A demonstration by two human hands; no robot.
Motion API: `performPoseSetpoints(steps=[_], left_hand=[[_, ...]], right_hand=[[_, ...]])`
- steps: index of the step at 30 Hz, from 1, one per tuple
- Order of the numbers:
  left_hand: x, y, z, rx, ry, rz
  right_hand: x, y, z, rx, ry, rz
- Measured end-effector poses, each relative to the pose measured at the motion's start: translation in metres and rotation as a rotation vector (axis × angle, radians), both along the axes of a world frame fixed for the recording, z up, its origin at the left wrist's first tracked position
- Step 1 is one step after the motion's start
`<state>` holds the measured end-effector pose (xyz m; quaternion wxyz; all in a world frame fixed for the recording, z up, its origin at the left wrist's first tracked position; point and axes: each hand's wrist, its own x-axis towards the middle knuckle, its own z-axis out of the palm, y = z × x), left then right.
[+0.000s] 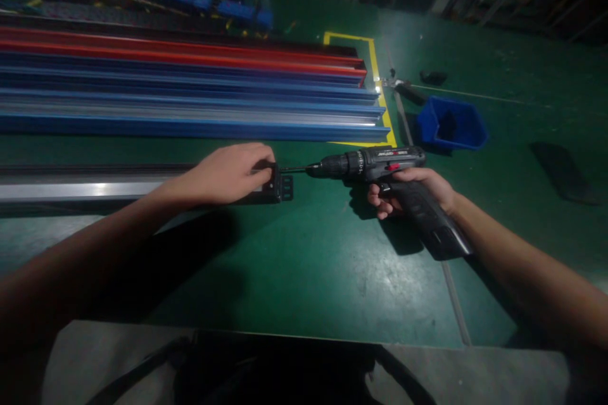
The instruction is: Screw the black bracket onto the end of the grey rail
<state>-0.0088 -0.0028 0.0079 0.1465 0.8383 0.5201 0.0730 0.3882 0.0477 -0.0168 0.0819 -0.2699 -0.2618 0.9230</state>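
Note:
My right hand (413,193) is wrapped around the handle of a black cordless drill (380,161). Its long thin bit (293,169) points left and meets the end of a dark metal profile (118,190) with a bright silver strip along it. A black end bracket (285,188) with slots sticks out from that end. Over the profile's right end lies my left hand (232,171), fingers curled around it and holding it on the green tabletop. Where the bit tip touches, the screw, if any, is too small to make out.
Behind the profile lie long blue channels (237,130) and red channels (190,50), their ends inside a yellow tape outline (375,63). A blue bin (451,123), pliers-like tool (403,87) and dark flat object (563,171) are to the right. The table's front edge (308,340) is near me.

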Motion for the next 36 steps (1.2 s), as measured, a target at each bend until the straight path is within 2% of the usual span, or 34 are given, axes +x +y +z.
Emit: performPoseSetpoints(steps=[15, 22, 36], left_hand=[[0.0001, 0.0003, 0.0, -0.025, 0.001, 0.006], [0.0008, -0.0002, 0.0012, -0.028, 0.007, 0.016], [0.0011, -0.0003, 0.0007, -0.027, 0.009, 0.02]], right_hand=[[-0.001, -0.0002, 0.0009, -0.041, 0.002, -0.012], [0.0006, 0.001, -0.0026, -0.055, 0.085, 0.007], [0.0002, 0.001, -0.0012, -0.029, 0.064, 0.019]])
